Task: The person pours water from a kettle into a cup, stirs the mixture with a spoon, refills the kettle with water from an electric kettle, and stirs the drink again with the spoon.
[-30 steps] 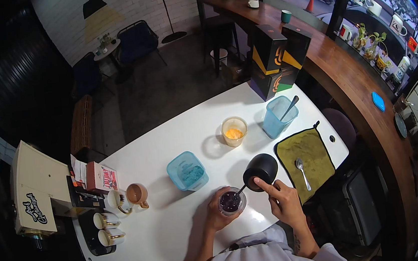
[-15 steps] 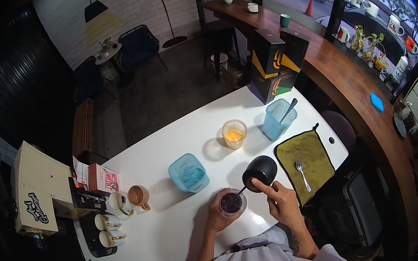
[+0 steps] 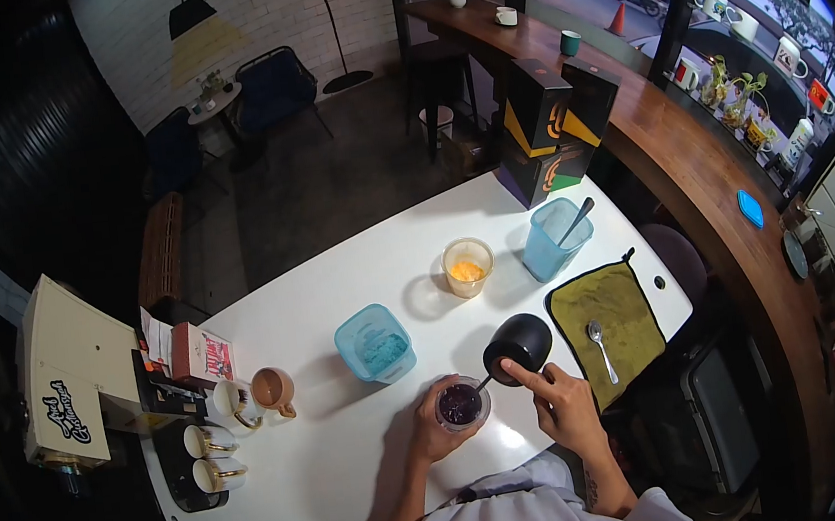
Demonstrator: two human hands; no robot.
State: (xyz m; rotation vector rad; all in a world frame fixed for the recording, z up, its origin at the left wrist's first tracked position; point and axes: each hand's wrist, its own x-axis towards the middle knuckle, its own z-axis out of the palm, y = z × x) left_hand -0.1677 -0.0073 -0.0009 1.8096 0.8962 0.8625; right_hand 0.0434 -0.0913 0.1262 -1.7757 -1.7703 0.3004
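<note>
1. Mid-step, I'd judge: the black kettle (image 3: 522, 336) is tipped in front of me, its spout (image 3: 483, 384) reaching over the rim of the clear glass (image 3: 480, 420).
2. Dark liquid (image 3: 459, 404) is already in that glass; how deep, or whether any is running right now, I can't tell from up here.
3. Left undone so far: the kettle isn't set down and the glass isn't let go.
4. Over to my left hand (image 3: 433, 428): fingers curved around the side of the glass, open just to its width, gripping it.
5. And my right hand (image 3: 568, 409) has the kettle, index finger stretched out against it, the other fingers bent; their hold is partly hidden.
6. Around us on the white surface (image 3: 298, 483): a blue tub (image 3: 371, 318) beyond the glass, a second glass (image 3: 464, 250) with orange contents, and a spoon (image 3: 602, 348) on the olive cloth (image 3: 635, 325), touched by neither hand.
</note>
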